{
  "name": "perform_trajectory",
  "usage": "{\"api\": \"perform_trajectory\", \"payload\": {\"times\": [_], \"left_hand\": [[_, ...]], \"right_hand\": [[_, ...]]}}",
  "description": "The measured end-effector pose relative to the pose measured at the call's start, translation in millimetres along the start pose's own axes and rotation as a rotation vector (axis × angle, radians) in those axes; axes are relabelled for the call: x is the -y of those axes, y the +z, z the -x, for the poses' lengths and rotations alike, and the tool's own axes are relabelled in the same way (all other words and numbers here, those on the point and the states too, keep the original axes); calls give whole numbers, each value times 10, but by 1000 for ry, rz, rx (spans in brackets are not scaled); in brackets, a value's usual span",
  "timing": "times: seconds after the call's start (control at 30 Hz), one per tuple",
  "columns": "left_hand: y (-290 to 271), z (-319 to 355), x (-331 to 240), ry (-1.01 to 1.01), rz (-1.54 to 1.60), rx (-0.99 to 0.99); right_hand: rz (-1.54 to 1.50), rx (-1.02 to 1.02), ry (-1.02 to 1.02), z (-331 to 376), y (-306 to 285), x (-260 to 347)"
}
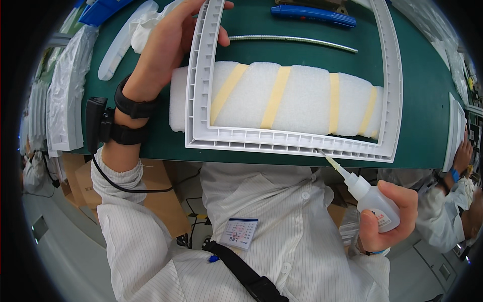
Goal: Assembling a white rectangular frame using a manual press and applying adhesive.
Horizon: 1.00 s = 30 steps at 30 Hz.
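While right hand [387, 214] clenches glue bottle [370, 201] | nozzle aimed up-left at white frame [292, 141] | left hand [166, 45] grips frame edge

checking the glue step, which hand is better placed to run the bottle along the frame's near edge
Right, probably. The right hand already grips the squeeze bottle, its nozzle tip at the near edge of the white frame. The left hand is busy holding the frame's left side.

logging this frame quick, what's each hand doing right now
left hand: closed on the white plastic frame
right hand: closed around the small squeeze bottle
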<state>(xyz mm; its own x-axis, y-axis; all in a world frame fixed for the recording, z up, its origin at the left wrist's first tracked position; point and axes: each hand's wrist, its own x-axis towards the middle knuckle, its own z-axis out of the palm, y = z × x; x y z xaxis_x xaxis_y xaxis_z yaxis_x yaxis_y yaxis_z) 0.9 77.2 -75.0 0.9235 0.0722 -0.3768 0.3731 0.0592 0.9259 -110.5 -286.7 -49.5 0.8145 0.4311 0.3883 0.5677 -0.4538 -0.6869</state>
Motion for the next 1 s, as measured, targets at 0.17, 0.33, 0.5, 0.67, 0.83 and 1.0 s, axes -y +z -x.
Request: {"api": "perform_trajectory", "payload": {"times": [0.17, 0.33, 0.5, 0.67, 0.83, 1.0], "left_hand": [[-54, -8, 44, 43, -2, 51], [-210, -94, 262, 235, -125, 129], [-180, -65, 258, 251, -150, 118], [-161, -86, 245, 236, -117, 150], [-110, -97, 170, 236, -92, 139], [-156, -21, 126, 119, -66, 100]], "right_hand": [[-29, 24, -9, -92, -25, 23], [30, 120, 97, -119, -90, 143], [39, 124, 114, -89, -104, 159], [-7, 103, 118, -48, -90, 110], [-9, 12, 33, -70, -75, 15], [-395, -67, 537, 145, 23, -55]]}}
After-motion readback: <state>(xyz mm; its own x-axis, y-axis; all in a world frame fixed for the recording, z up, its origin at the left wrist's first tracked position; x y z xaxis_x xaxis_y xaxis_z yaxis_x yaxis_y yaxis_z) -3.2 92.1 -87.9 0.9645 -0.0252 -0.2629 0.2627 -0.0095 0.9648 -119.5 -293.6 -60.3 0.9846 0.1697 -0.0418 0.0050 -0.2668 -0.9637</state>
